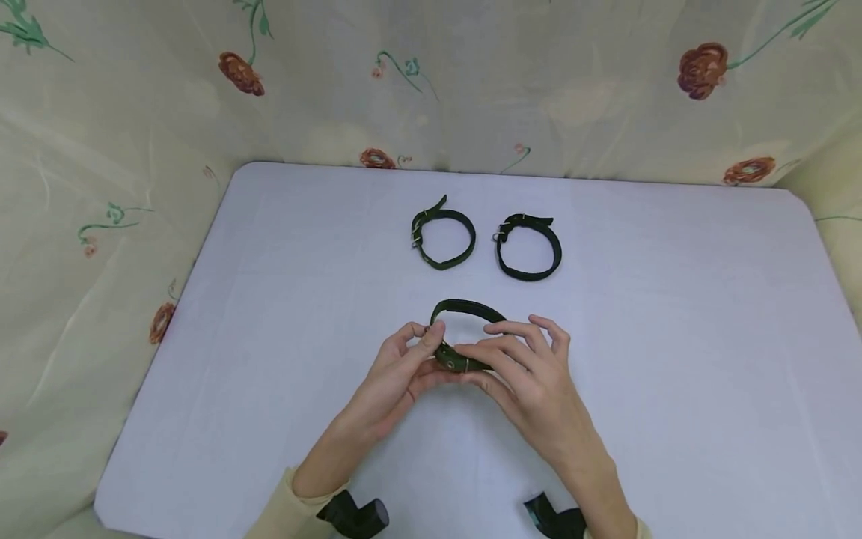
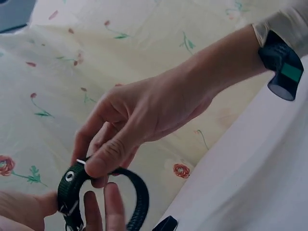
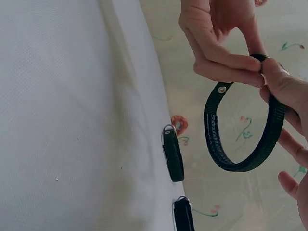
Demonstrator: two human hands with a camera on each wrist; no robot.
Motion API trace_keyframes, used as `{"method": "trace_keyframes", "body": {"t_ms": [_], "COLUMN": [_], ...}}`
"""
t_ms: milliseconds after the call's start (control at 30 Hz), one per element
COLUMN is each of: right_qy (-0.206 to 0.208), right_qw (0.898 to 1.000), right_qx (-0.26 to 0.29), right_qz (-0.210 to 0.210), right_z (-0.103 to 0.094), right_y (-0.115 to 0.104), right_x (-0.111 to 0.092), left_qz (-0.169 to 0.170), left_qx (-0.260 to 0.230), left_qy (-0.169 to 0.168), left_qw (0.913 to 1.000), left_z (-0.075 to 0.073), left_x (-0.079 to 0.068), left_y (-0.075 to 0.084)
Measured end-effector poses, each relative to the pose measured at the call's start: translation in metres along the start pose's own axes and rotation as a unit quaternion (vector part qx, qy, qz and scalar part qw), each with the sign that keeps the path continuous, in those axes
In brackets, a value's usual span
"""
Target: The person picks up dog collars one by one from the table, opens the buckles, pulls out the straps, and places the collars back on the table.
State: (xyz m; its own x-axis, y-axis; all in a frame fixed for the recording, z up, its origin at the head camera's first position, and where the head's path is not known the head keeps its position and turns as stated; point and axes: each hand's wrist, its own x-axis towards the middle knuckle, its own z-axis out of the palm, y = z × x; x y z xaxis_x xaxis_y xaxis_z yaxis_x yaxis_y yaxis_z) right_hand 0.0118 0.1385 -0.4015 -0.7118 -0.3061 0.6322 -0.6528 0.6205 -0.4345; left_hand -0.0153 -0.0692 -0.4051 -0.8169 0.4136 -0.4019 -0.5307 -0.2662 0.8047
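Both hands hold a dark green buckled collar (image 1: 471, 306), its loop raised over the middle of the table. My left hand (image 1: 400, 374) pinches the loop's left side between thumb and fingers. On the near side, my right hand (image 1: 528, 378) grips the strap with thumb and fingertips, its other fingers spread over the loop. In the left wrist view, a metal eyelet (image 2: 70, 176) and buckle hardware show on the strap near the right thumb. The collar's lower curve (image 3: 240, 166) hangs free in the right wrist view, while fingers partly cover the fastened part.
Two more buckled collars, one green (image 1: 465, 258) and one darker (image 1: 539, 275), lie side by side beyond the hands. The white table (image 1: 673, 337) has rounded corners. Flower-patterned sheeting (image 1: 505, 90) hangs behind and at the sides. Black wrist-worn cameras (image 1: 360, 518) sit on both wrists.
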Motion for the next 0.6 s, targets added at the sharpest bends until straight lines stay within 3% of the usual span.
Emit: {"method": "trace_keyframes", "body": {"t_ms": [100, 200, 367, 467, 600], "right_qy": [0.009, 0.015, 0.016, 0.019, 0.015], "right_qw": [1.0, 1.0, 0.999, 0.999, 0.999], "right_qx": [0.002, 0.001, -0.004, -0.005, -0.008], "right_qz": [0.007, 0.017, 0.028, 0.03, 0.034], "right_z": [-0.001, -0.003, -0.007, -0.008, -0.008], "right_y": [0.0, -0.001, 0.0, 0.0, 0.001], "right_x": [0.001, 0.001, 0.002, 0.002, 0.002], "left_qz": [0.008, 0.024, 0.061, 0.106, 0.204], "left_qx": [0.031, 0.096, 0.217, 0.298, 0.407], "left_qy": [0.0, 0.014, 0.058, 0.081, 0.117], "left_qw": [0.9995, 0.995, 0.9724, 0.9453, 0.8825], "left_z": [0.0, -0.001, -0.001, 0.002, 0.006], "left_x": [0.0, 0.0, -0.002, -0.006, -0.01], "left_y": [-0.001, -0.003, -0.003, -0.003, -0.006]}}
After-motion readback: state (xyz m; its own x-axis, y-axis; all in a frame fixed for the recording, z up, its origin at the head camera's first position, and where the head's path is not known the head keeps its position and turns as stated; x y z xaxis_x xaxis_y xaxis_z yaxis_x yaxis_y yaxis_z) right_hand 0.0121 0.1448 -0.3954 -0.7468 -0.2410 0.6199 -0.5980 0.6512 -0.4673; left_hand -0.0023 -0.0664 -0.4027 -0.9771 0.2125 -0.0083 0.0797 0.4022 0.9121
